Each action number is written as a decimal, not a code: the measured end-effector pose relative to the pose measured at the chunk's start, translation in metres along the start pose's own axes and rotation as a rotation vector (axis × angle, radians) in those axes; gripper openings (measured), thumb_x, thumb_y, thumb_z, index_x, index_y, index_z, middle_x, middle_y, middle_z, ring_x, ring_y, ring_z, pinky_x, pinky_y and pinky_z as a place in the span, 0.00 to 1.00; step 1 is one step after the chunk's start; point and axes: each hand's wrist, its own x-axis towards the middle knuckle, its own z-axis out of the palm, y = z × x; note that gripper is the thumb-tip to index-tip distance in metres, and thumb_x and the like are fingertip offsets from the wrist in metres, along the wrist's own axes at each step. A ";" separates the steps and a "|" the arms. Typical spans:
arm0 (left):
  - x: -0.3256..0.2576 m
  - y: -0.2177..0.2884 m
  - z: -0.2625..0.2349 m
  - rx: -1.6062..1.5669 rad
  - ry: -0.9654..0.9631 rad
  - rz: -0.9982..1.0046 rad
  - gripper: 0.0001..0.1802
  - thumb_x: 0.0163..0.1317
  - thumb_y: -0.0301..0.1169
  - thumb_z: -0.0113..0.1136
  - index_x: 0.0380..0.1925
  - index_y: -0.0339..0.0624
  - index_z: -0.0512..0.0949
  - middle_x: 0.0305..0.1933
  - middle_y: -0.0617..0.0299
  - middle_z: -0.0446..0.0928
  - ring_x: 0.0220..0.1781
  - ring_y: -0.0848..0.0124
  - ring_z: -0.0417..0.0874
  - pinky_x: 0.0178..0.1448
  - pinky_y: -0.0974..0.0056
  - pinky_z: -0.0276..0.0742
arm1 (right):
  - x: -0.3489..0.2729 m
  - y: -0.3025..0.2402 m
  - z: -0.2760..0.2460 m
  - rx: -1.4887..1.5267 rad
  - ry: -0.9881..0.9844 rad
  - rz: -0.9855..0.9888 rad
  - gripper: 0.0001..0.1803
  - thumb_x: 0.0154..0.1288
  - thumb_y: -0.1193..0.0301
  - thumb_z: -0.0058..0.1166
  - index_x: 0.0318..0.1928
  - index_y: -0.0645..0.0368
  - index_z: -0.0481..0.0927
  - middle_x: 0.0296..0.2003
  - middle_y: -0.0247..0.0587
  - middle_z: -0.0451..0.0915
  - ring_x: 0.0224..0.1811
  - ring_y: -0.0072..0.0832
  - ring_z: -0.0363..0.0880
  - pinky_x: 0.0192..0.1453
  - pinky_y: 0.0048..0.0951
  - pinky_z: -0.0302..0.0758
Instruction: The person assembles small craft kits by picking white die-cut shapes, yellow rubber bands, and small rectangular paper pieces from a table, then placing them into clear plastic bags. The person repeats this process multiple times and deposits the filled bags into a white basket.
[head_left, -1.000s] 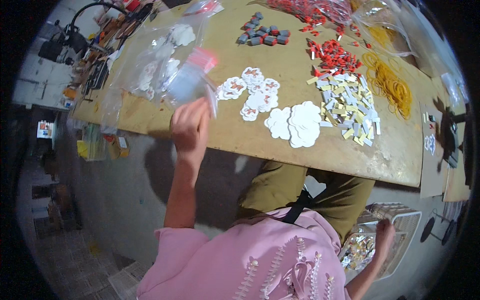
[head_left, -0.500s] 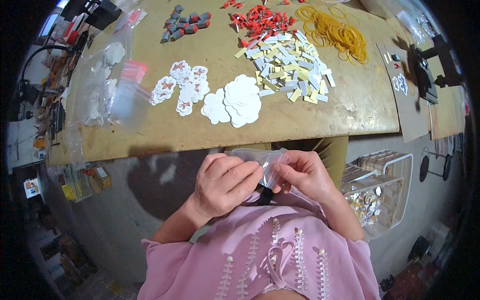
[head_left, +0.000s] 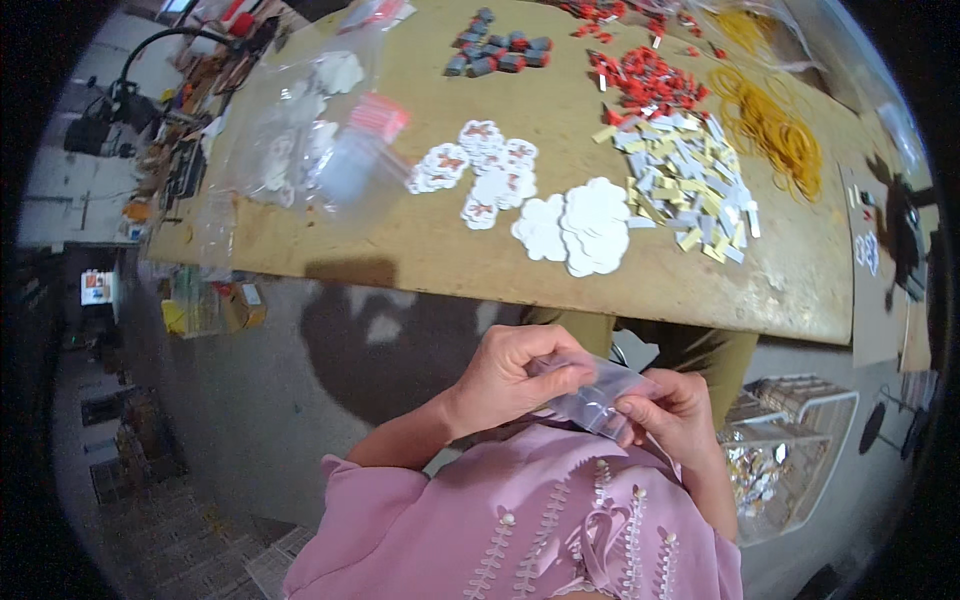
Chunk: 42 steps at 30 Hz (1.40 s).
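Shifted slightly right at 6 o'clock, left hand (head_left: 515,375) and right hand (head_left: 672,415) both pinched on clear plastic bag (head_left: 592,397); slick film could slip.

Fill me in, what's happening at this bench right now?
A person in a pink top holds a small clear plastic bag close to their chest, left hand and right hand both pinching it. The wooden table ahead carries sorted piles: white flower-shaped cutouts, printed cutouts, gold and white strips, red pieces, yellow rubber bands and more clear bags.
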 end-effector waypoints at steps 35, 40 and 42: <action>0.029 -0.015 0.022 0.609 0.499 0.503 0.15 0.56 0.21 0.78 0.42 0.40 0.84 0.36 0.62 0.84 0.32 0.72 0.82 0.39 0.67 0.78 | 0.008 -0.001 0.011 0.167 -0.010 0.003 0.09 0.80 0.70 0.62 0.40 0.63 0.85 0.30 0.33 0.87 0.26 0.13 0.82 0.28 0.17 0.75; 0.016 0.011 0.029 0.328 0.053 0.291 0.16 0.56 0.25 0.80 0.43 0.40 0.86 0.39 0.60 0.84 0.35 0.68 0.86 0.38 0.63 0.83 | 0.011 0.007 0.013 0.268 0.133 -0.136 0.10 0.78 0.69 0.64 0.38 0.62 0.84 0.27 0.31 0.85 0.24 0.13 0.79 0.25 0.17 0.73; 0.015 0.006 0.033 0.343 0.084 0.280 0.13 0.58 0.23 0.78 0.42 0.39 0.86 0.37 0.59 0.85 0.34 0.68 0.87 0.36 0.64 0.84 | 0.012 0.007 0.014 0.248 0.172 -0.142 0.11 0.78 0.68 0.64 0.37 0.61 0.84 0.26 0.31 0.84 0.23 0.13 0.79 0.24 0.17 0.72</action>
